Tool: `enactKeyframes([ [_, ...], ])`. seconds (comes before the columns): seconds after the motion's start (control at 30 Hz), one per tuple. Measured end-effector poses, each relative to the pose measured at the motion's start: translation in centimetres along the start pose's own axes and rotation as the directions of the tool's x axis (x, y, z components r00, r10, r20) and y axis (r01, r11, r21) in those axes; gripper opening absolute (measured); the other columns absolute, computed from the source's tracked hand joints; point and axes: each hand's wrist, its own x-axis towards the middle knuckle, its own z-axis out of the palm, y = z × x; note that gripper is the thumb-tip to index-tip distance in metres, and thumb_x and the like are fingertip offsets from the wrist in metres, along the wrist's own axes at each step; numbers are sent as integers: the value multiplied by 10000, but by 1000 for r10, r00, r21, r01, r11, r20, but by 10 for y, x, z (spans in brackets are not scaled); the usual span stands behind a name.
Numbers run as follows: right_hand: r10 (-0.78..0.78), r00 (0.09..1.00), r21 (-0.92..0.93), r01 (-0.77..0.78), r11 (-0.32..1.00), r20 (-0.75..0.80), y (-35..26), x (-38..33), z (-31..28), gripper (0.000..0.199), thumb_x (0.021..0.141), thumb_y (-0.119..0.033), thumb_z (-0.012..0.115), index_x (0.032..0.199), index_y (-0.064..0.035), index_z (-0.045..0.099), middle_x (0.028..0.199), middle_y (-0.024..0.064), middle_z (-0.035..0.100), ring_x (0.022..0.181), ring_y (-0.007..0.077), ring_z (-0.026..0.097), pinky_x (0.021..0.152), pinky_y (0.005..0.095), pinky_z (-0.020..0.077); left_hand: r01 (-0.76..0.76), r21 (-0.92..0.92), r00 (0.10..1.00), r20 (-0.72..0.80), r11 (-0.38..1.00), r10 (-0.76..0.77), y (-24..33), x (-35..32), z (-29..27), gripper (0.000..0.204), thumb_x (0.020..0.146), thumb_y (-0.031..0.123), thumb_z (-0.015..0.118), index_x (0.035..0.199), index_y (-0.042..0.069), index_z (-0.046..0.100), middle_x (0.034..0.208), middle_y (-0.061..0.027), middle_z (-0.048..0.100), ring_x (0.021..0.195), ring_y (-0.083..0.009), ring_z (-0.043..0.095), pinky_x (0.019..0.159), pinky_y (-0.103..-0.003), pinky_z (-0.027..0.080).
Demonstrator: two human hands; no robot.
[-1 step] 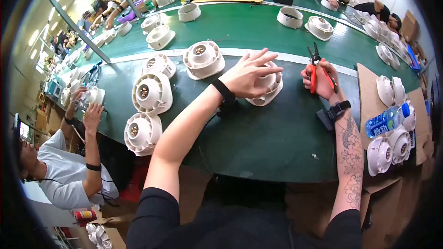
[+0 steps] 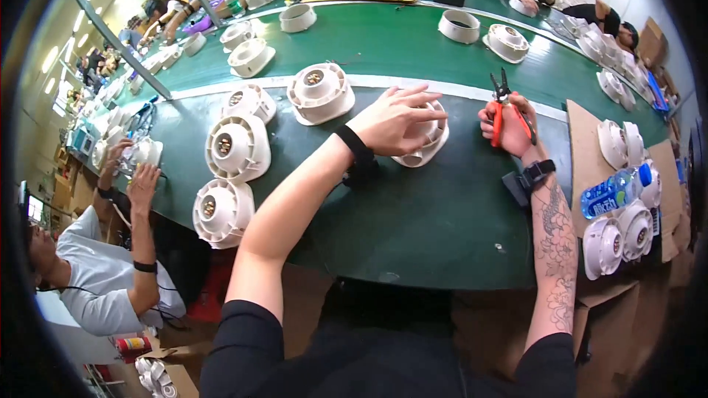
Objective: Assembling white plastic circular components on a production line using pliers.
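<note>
A white round plastic housing (image 2: pixel 430 141) sits on the near green table, partly covered by my left hand (image 2: pixel 402 121). The fingers of that hand are stretched out across its top; the thumb's contact with it is hidden. To the right, my right hand (image 2: pixel 518 127) is closed around red-handled pliers (image 2: pixel 500 107). Their dark jaws point away from me and stand slightly apart, above the table. Left of my left hand are similar white housings, the nearest one (image 2: pixel 321 92) with brass-coloured pieces in its centre.
At the right, a water bottle (image 2: pixel 613 193) lies among white housings on cardboard (image 2: pixel 581 149). More housings (image 2: pixel 223 214) line the left side. Beyond a pale strip, a green surface carries white rings (image 2: pixel 298 19). A co-worker (image 2: pixel 118 273) handles a white part at the left.
My left hand's outstretched fingers have come down slightly over the housing. The whole view has shifted a little. My right hand keeps its grip on the pliers.
</note>
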Motion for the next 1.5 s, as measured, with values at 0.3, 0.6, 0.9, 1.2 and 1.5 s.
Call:
enactKeyframes([
  [0.3,-13,999,193,22,981,-46,9,0,1,608,884,-525,551,970,73,617,1007,237,619,918,357,600,957,467,457,543,228,811,109,808,-575,-20,-20,-55,310,741,164,609,1011,134,758,1117,-182,693,1029,-361,665,944,-440,524],
  [0.6,-35,996,113,44,993,-83,6,-9,9,608,892,-557,549,980,43,591,976,180,570,918,318,579,957,467,449,644,585,544,104,494,-833,12,-6,-74,292,804,169,644,1043,23,724,1223,-178,674,1172,-361,630,1032,-665,421],
  [0.9,-48,995,80,55,995,-83,12,-3,10,642,886,-589,560,993,43,595,988,194,590,907,316,584,964,478,437,797,451,487,-87,402,-869,-73,-66,-88,811,797,588,710,1277,-57,608,1475,-360,394,1388,-442,398,1112,-450,409],
  [1.2,-55,995,79,62,995,-84,11,2,11,632,884,-574,558,986,49,596,993,194,589,898,314,571,950,468,434,903,346,267,12,255,-964,-76,-69,-105,658,831,546,704,1318,107,645,1271,-130,678,1210,-367,613,1011,-628,448],
  [1.5,-54,996,52,58,997,-76,10,-8,7,625,875,-610,539,936,12,562,944,139,516,876,281,508,901,400,412,361,111,930,35,926,-367,53,-2,-46,361,830,408,675,839,52,732,859,-176,708,829,-334,706,749,-441,574],
])
